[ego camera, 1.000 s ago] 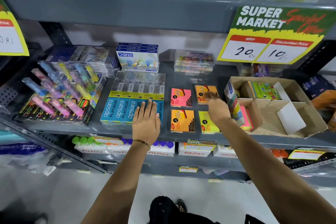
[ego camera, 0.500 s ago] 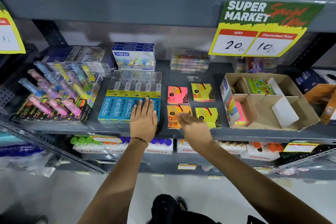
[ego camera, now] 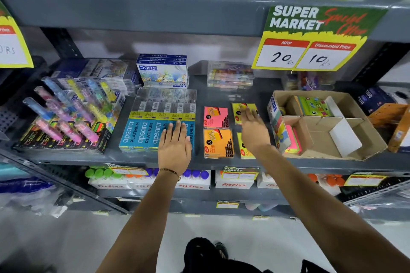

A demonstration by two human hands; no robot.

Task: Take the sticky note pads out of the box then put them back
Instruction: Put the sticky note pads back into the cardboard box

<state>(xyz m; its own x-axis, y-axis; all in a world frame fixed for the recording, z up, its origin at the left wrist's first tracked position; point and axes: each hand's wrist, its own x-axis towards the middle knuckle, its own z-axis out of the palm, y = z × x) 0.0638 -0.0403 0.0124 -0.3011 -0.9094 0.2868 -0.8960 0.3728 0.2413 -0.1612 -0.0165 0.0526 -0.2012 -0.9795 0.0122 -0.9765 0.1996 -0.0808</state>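
Several sticky note pads lie on the grey shelf: a pink pad, an orange pad, a far yellow pad and a near yellow pad. My right hand hovers over the two yellow pads, fingers spread, holding nothing. My left hand rests flat on the blue pencil boxes. The open cardboard box stands to the right. It holds a green pad at the back and a pink and yellow stack in a front compartment.
Highlighter pens in a display stand at the left. Oil pastel boxes and a clear case sit at the back. A price sign hangs from the upper shelf. Orange boxes stand right of the cardboard box.
My right hand moved from the far yellow pad to the orange pad, then back right over the yellow pads. The left hand stayed on the pencil boxes.
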